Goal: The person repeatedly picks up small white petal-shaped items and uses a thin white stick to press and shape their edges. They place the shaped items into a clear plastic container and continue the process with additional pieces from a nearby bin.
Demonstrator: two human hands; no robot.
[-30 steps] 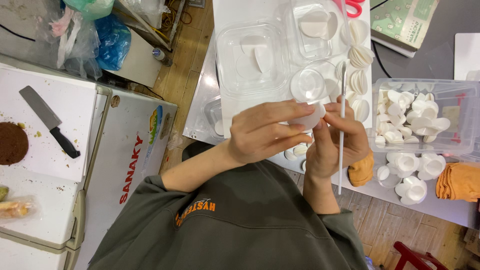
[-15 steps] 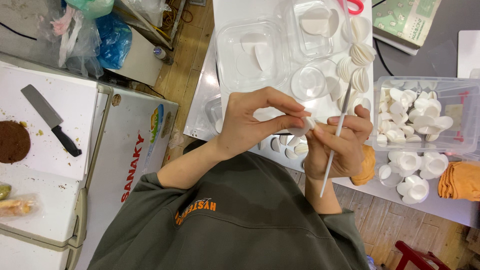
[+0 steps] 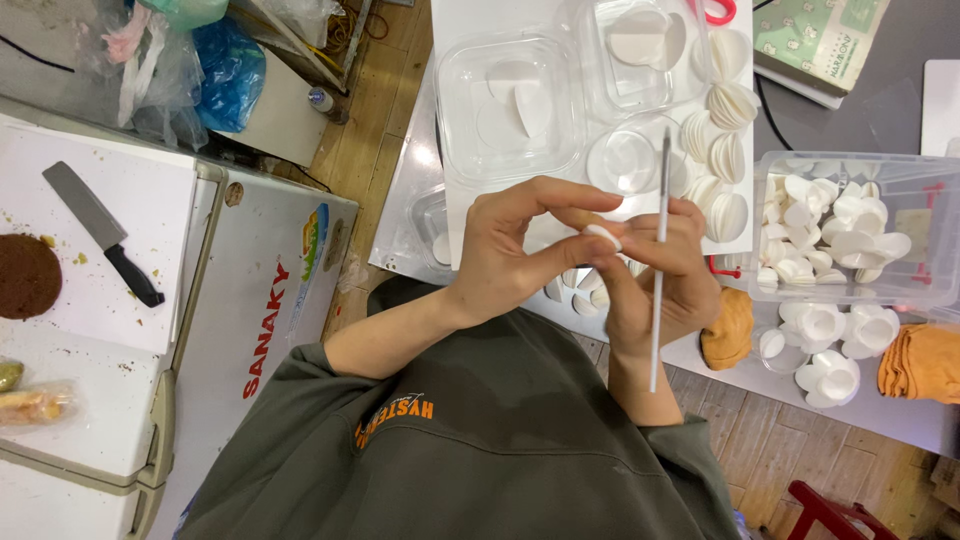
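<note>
Stick (image 3: 660,250) raised upright, clear tub (image 3: 850,290) holding white petals (image 3: 840,240)

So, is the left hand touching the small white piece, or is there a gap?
Touching. In the head view, the left hand pinches the small white piece between thumb and finger, with no gap visible, close by the right hand.

At your top right lies a flat green-and-cream printed paper package (image 3: 820,40), half off the white table; to your left, the white chest freezer carries red lettering (image 3: 268,330) down its side and a small multicoloured oval sticker (image 3: 313,238) above it.
</note>
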